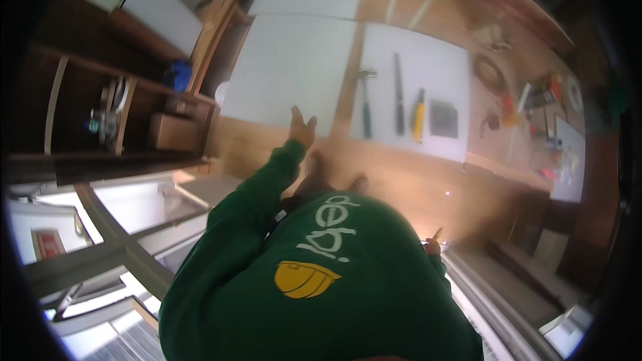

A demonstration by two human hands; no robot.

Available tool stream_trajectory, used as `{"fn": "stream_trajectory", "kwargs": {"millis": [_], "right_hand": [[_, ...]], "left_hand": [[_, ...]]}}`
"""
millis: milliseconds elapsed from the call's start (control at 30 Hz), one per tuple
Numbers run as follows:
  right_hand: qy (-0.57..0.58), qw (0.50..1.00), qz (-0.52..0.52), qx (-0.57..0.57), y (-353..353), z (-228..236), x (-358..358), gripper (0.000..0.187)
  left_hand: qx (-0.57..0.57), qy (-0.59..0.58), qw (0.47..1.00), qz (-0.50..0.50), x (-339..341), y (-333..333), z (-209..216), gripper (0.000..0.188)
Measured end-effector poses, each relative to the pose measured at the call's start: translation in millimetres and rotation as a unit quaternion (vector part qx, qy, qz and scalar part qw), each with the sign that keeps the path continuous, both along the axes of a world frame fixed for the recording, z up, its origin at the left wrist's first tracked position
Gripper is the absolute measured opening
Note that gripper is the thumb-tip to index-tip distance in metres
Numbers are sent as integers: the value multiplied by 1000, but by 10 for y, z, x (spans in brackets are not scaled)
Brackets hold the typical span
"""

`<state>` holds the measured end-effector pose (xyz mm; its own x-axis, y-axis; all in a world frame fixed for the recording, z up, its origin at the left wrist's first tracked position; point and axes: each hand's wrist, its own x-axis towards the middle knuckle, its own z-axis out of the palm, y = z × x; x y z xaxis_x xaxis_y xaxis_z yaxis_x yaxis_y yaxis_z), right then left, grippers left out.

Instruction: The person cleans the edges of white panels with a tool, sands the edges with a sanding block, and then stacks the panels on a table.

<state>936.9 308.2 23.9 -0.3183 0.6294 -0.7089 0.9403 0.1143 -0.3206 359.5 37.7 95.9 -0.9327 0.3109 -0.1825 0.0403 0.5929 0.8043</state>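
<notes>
My left hand (303, 130) reaches forward with fingers apart, holding nothing, by the near edge of a large white sheet (287, 73). My right hand (433, 246) hangs low by my right side; it is small and blurred, with its fingers seeming stretched out and nothing clear in it. Right of the left hand, a second white sheet (448, 53) bears a hammer (366, 103), a long dark file-like tool (399, 93), a yellow and black utility knife (419, 117) and a grey square pad (443, 119). Neither hand touches these tools.
The sheets lie on a wooden table (394, 154). Cluttered small items, a brown ring-shaped thing (489, 72) and a white board (568, 160) are at the right. Dark wooden shelving (80, 110) holds a cardboard box (174, 132) at the left. Bright window frames (107, 227) stand lower left.
</notes>
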Motion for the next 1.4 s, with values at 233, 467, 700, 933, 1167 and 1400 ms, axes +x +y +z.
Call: {"fn": "stream_trajectory", "kwargs": {"millis": [233,467,700,933,1167,1400], "right_hand": [[260,920,-282,-85,1021,61,767,30],[97,994,-43,30,503,780,-1097,33],[100,991,-84,6,139,1125,-1930,44],[62,996,-67,17,-126,1209,-2384,43],[72,995,-61,29,-438,1483,-2850,42],[106,994,0,20,-407,1457,-3013,40]], "left_hand": [[-104,-263,959,-9,-313,275,-1279,65],[238,-403,762,448,-1229,-848,-1081,54],[225,-402,774,434,-1903,-1174,-860,71],[0,-229,921,315,-2321,-1820,-1319,49],[72,-236,863,441,-2594,-2230,-1356,33],[-404,-92,908,57,-2876,-2907,-1633,28]]}}
